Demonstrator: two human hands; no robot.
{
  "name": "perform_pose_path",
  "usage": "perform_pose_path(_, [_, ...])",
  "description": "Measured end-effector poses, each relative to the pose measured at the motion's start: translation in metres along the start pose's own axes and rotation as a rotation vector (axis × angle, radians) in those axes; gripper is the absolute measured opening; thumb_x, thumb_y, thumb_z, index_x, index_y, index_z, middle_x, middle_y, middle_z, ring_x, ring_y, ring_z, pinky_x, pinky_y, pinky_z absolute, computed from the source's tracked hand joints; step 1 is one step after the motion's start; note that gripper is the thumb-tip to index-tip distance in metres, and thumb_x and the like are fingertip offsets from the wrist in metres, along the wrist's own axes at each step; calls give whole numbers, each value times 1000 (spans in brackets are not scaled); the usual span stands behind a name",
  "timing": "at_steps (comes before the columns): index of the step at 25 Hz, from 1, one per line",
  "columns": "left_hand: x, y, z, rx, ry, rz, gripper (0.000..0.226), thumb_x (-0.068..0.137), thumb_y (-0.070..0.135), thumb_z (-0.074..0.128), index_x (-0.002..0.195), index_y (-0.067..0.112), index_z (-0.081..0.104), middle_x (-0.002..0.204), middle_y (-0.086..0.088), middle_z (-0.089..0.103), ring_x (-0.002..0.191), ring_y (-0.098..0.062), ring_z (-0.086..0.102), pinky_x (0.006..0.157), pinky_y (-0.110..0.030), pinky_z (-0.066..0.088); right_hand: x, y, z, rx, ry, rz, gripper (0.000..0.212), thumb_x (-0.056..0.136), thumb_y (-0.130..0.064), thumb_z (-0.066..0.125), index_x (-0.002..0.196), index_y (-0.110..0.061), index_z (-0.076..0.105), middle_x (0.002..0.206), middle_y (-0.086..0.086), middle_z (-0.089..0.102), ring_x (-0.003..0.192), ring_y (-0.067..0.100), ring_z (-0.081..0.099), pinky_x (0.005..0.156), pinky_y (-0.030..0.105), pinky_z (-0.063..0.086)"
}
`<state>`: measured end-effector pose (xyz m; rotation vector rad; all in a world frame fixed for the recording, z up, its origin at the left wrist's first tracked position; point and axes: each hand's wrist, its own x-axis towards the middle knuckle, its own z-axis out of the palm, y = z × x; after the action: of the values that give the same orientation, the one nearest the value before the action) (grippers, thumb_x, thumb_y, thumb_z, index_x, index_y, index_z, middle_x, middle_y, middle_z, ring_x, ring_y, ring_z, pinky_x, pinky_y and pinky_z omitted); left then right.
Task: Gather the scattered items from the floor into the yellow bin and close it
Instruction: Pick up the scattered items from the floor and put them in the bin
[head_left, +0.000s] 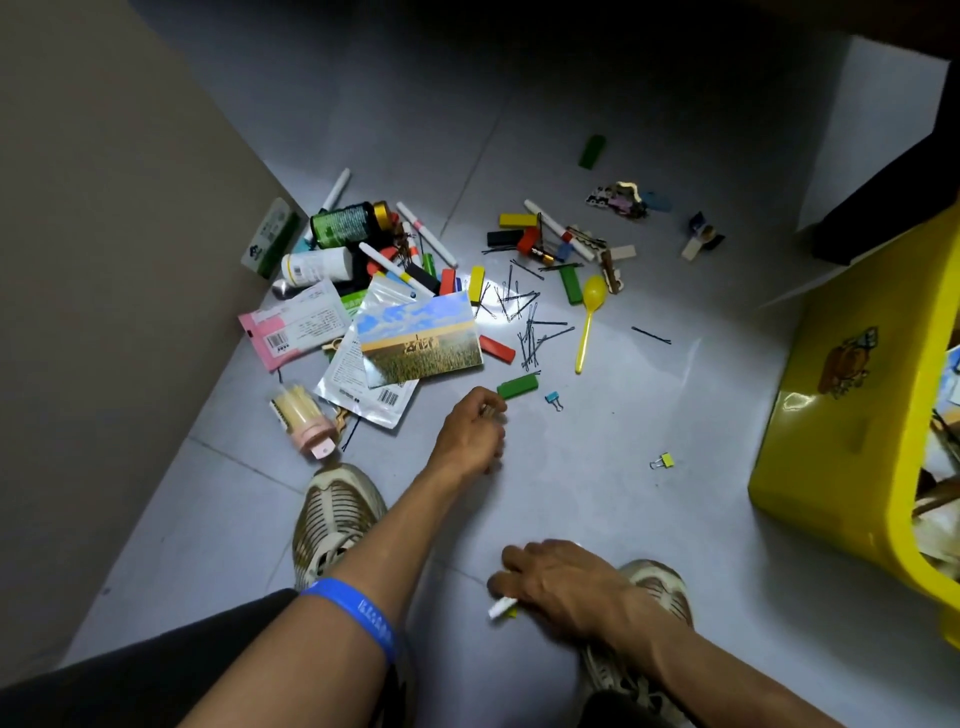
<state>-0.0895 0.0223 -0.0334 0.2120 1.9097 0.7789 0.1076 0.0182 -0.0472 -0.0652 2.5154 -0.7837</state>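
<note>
The yellow bin (841, 415) stands open at the right edge with items inside. Scattered things cover the grey floor: a landscape postcard (421, 338), coloured blocks, markers, hairpins (530, 322), a yellow spoon (589, 317) and packets. My left hand (470, 436) reaches down beside a green block (517, 386), its fingers curled around something small that I cannot identify. Low in the middle, my right hand (563, 582) pinches a small white marker (501, 607) with a yellow part, close to the floor.
A beige wall (104, 260) closes off the left side. A pink-capped cotton swab jar (304, 421) lies by my left shoe (335, 514). Blue (553, 400) and yellow (664, 460) binder clips lie loose. A lone green block (592, 150) sits far back.
</note>
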Motion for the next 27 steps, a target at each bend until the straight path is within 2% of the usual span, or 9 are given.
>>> perform_pose_path(3, [9, 7, -3, 135, 87, 55, 14, 86, 6, 48, 83, 20, 46, 84, -6, 60, 71, -22, 53, 59, -29, 42, -1, 4, -1, -172, 84, 27, 10, 90, -23, 49, 97, -21, 57, 102, 5, 55, 77, 27, 59, 62, 40, 45])
perform_pose_path(5, [13, 12, 0, 346, 218, 161, 18, 84, 14, 57, 77, 21, 42, 77, 0, 55, 71, -23, 51, 57, -30, 36, -8, 4, -8, -58, 177, 170, 10, 88, -25, 49, 96, -20, 53, 101, 5, 56, 79, 30, 59, 63, 41, 42])
perform_pose_path(10, [23, 18, 26, 710, 181, 453, 29, 87, 24, 63, 114, 21, 52, 118, -5, 53, 94, -35, 58, 76, -38, 45, -51, 53, -39, 283, 709, 946, 13, 87, -25, 58, 92, -26, 46, 80, 2, 62, 72, 34, 61, 56, 34, 37])
perform_pose_path(13, [26, 18, 35, 789, 202, 434, 21, 90, 22, 58, 109, 15, 53, 111, -10, 57, 94, -37, 58, 72, -36, 41, -76, 92, -42, 409, 766, 1204, 25, 91, -39, 60, 87, -26, 39, 79, 7, 64, 73, 36, 61, 56, 33, 38])
perform_pose_path(18, [22, 23, 33, 351, 222, 222, 15, 88, 25, 54, 89, 12, 60, 80, 2, 59, 83, -27, 59, 67, -34, 46, -61, 105, -29, 559, 711, 1193, 20, 93, -41, 57, 90, -27, 43, 86, 5, 61, 70, 25, 49, 60, 32, 36])
perform_pose_path(20, [19, 25, 26, 106, 167, 64, 18, 85, 25, 53, 79, 11, 62, 73, -1, 60, 71, -24, 58, 55, -36, 53, -55, 101, -26, 567, 769, 1191, 20, 92, -40, 58, 86, -26, 46, 89, 5, 63, 72, 23, 48, 61, 31, 34])
perform_pose_path(22, [15, 24, 22, -70, 101, -31, 12, 79, 17, 50, 71, 10, 55, 66, -7, 55, 56, -24, 51, 42, -29, 45, -54, 93, -23, 568, 824, 1156, 15, 93, -39, 58, 92, -30, 46, 91, 0, 59, 73, 23, 50, 62, 31, 35])
perform_pose_path(24, [12, 25, 19, -185, 20, -57, 2, 71, 13, 50, 70, 11, 51, 60, -12, 48, 45, -23, 44, 38, -25, 40, -52, 88, -23, 562, 829, 1081, 13, 94, -37, 57, 100, -34, 46, 93, -5, 53, 74, 21, 51, 63, 31, 36])
perform_pose_path(27, [11, 26, 20, -162, -80, -13, 19, 80, 20, 63, 68, 13, 51, 54, -8, 49, 41, -19, 43, 40, -22, 39, -47, 85, -31, 551, 784, 1057, 14, 95, -37, 55, 96, -27, 45, 92, -2, 52, 74, 24, 53, 62, 34, 40])
